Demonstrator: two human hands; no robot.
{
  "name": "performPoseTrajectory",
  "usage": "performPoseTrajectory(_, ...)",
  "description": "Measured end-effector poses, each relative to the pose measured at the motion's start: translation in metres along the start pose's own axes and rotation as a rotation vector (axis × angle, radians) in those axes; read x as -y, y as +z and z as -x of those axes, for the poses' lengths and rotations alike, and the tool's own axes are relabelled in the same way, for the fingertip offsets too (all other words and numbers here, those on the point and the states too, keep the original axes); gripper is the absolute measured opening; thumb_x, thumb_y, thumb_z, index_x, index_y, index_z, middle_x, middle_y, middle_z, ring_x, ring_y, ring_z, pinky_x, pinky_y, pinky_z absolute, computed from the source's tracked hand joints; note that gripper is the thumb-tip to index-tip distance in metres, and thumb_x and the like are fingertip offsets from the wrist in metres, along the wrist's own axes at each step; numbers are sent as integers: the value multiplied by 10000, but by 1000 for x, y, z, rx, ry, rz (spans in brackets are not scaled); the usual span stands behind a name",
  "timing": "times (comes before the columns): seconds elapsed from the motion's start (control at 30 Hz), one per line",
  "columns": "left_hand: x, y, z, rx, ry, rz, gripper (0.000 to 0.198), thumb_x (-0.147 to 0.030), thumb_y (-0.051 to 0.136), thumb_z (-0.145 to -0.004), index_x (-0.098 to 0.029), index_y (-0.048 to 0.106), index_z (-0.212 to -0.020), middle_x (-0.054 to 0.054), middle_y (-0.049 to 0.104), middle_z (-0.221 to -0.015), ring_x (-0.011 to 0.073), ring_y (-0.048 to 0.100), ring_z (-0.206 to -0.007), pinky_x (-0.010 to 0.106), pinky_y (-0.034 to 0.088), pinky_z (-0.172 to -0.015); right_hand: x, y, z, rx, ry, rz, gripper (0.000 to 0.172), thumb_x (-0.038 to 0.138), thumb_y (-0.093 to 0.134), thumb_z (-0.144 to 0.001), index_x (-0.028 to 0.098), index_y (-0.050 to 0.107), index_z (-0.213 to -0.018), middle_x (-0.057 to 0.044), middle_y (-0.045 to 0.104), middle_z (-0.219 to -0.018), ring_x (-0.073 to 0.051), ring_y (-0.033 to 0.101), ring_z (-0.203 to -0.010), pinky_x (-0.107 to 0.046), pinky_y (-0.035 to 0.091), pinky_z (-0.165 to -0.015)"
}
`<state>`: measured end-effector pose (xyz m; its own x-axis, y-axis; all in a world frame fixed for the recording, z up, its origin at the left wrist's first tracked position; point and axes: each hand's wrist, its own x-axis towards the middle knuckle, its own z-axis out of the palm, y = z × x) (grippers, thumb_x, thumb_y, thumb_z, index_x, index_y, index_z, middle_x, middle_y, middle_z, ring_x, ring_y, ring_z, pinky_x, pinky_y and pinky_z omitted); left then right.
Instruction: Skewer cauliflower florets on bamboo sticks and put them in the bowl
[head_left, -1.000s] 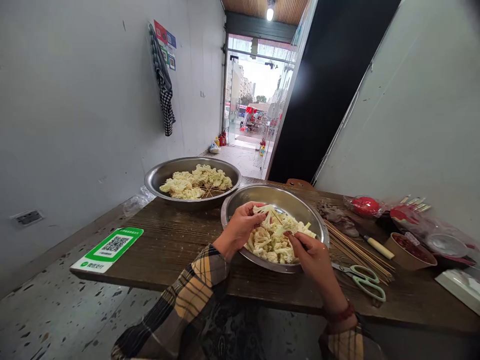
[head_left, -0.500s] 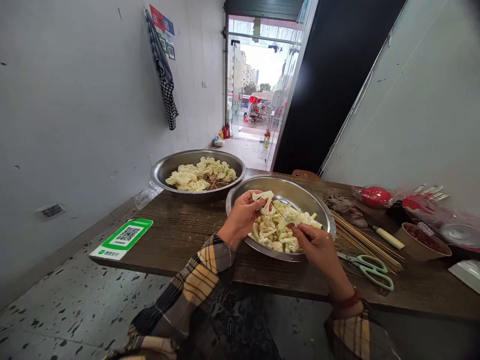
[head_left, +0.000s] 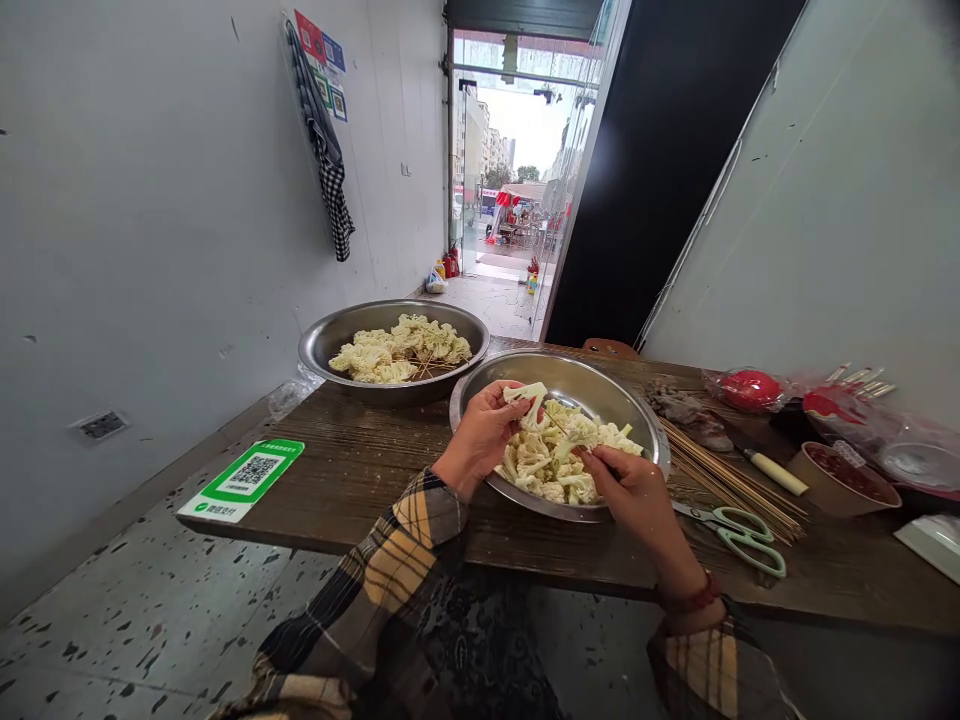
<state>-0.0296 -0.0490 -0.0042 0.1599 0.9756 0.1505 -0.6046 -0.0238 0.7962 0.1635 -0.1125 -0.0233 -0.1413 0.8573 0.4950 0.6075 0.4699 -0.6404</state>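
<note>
Over a steel basin (head_left: 611, 388) filled with cut cauliflower (head_left: 559, 480), both my hands are at work. My left hand (head_left: 480, 432) pinches a pale cauliflower floret (head_left: 529, 396) between thumb and fingers. A thin bamboo skewer (head_left: 556, 424) points from the right toward that floret; whether its tip touches it I cannot tell. Closed around the skewer's other end is my right hand (head_left: 634, 492), with another floret (head_left: 581, 430) along the skewer close to its fingertips. My right fingers hide part of the skewer.
A second steel basin (head_left: 319, 345) holds skewered cauliflower (head_left: 405, 345) at the back left. On the right lie loose skewers (head_left: 739, 480), green-handled scissors (head_left: 750, 540), a knife (head_left: 776, 470) and a paper bowl (head_left: 840, 490). A QR-code card (head_left: 247, 480) lies at the table's left end.
</note>
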Motion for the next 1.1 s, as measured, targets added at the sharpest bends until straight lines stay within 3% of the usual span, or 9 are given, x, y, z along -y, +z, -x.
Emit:
performPoseTrajectory(0.27, -2, 4, 3, 34, -4, -53, 365, -209, 807, -568, -144, 552, -820, -6, 615, -684, 102, 583, -594, 211, 401, -558, 1, 0, 0, -3, 2, -5, 415, 398, 469, -904, 193, 416, -546, 38, 401, -517, -105, 379, -528, -233, 302, -501)
performPoseTrajectory(0.63, 5, 9, 5, -49, 113, -207, 344, -248, 803, -583, -148, 560, -804, -16, 638, -678, 90, 567, -612, 215, 413, -612, 7, 5, 1, -75, 20, 68, 419, 406, 465, -907, 191, 413, -551, 46, 384, -514, -99, 379, -521, -234, 300, -521)
performPoseTrajectory(0.97, 3, 9, 6, -8, -2, -101, 350, -252, 818, -573, -145, 563, -788, -13, 629, -673, 70, 548, -578, 186, 407, -556, 13, 7, 0, -98, 13, 44, 423, 417, 456, -916, 195, 426, -556, 43, 402, -501, -105, 389, -510, -234, 298, -506)
performPoseTrajectory(1.1, 0, 7, 7, 46, -68, -43, 369, -292, 813, -599, -139, 594, -854, 18, 641, -731, 103, 593, -650, 204, 455, -580, 9, 9, 2, -120, 10, 37, 423, 424, 459, -916, 196, 412, -564, 44, 392, -509, -103, 377, -511, -232, 294, -499)
